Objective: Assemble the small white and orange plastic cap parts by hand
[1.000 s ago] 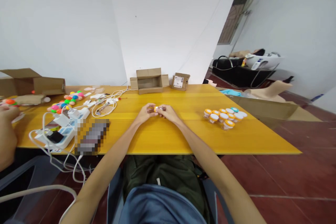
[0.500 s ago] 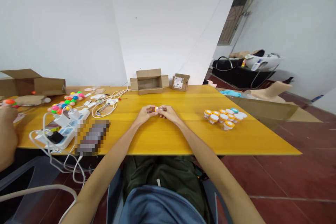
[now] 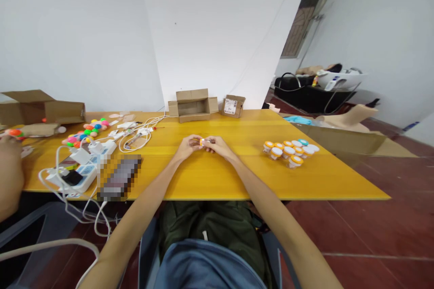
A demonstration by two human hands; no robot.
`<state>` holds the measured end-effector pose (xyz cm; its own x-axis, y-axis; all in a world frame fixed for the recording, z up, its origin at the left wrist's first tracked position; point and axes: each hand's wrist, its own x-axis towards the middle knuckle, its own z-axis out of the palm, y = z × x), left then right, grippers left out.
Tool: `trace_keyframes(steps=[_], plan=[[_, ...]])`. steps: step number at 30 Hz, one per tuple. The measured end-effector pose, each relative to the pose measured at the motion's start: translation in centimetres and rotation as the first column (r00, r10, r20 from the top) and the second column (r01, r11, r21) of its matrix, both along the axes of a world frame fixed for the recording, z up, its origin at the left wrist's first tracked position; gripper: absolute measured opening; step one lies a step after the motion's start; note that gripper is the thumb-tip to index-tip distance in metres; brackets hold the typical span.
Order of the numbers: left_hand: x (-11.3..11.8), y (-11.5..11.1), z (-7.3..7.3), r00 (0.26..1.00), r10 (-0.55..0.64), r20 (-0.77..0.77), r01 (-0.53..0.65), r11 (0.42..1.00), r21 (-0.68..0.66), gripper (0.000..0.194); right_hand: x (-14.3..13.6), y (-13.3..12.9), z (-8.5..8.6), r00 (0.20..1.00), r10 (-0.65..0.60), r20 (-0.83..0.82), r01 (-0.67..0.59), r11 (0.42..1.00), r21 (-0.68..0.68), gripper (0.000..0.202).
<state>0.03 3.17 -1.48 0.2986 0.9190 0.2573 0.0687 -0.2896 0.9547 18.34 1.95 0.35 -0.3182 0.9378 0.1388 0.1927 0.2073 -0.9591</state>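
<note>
Over the middle of the yellow table (image 3: 210, 178), my left hand (image 3: 187, 147) and my right hand (image 3: 218, 146) meet around a small jar with an orange and white lid (image 3: 202, 142). Fingers of both hands close on it from either side and hide most of its body. To the right stands a group of several small clear jars (image 3: 288, 151) with white-topped orange lids, one of them with a teal lid (image 3: 302, 142).
Two cardboard boxes, an open one (image 3: 194, 109) and a smaller one (image 3: 233, 106), stand at the back. On the left lie a power strip (image 3: 86, 171) with cables, a phone (image 3: 120, 177) and colourful balls (image 3: 88, 132). Another person's hand (image 3: 9, 158) is at the far left.
My hands stay in the same place around the small jar, with only a slight shift of the fingers. The other person's hand at the left has moved slightly.
</note>
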Motion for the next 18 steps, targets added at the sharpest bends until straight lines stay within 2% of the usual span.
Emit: trace_keyframes(steps=[4,10,18], plan=[[0.0,0.1,-0.1,1.0,-0.003,0.0,0.003,1.0,-0.016,0.043,0.0,0.0,0.0,1.0,0.004,-0.01,-0.004,1.0,0.003,0.032],[0.1,0.5,-0.6,1.0,0.002,0.02,-0.001,0.998,-0.056,0.057,0.0,0.1,-0.3,0.998,-0.003,-0.066,0.003,1.0,0.006,0.03],[0.2,0.5,-0.2,1.0,0.027,-0.013,-0.028,0.997,-0.065,0.035,0.1,0.9,-1.1,0.994,-0.015,-0.11,0.017,1.0,0.013,0.03]])
